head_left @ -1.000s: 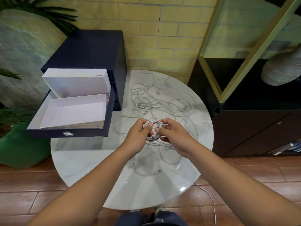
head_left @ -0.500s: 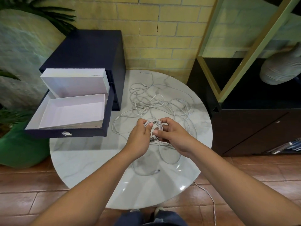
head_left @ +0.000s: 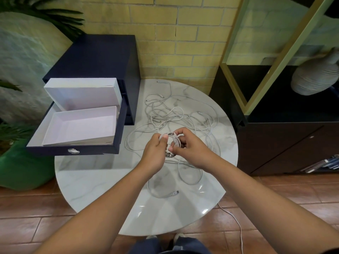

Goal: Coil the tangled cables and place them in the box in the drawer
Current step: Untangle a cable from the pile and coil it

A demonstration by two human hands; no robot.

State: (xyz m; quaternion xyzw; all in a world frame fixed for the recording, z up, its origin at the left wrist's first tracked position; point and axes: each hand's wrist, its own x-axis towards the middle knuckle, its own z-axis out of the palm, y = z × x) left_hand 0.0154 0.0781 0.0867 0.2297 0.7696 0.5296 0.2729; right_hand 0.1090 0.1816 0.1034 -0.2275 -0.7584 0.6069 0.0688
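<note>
L hand [head_left: 156, 153] & R hand [head_left: 189, 146] both gripped small coil [head_left: 173, 139] over table [head_left: 91, 176] centre | loose tail [head_left: 152, 187] ran to near edge, plug [head_left: 175, 193] pointing right | tangle [head_left: 165, 114] lay toward far edge | box [head_left: 82, 123] in drawer [head_left: 55, 150], left edge.

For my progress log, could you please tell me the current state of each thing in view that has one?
Drawer: pulled open.
Box: open and empty, in the drawer.
Lid: off, propped upright behind the box.
Coil: partly wound, held above the table.
Left hand: grips the coil.
Right hand: pinches the coil.
Tangled cables: loose on the table, uncoiled.
</note>
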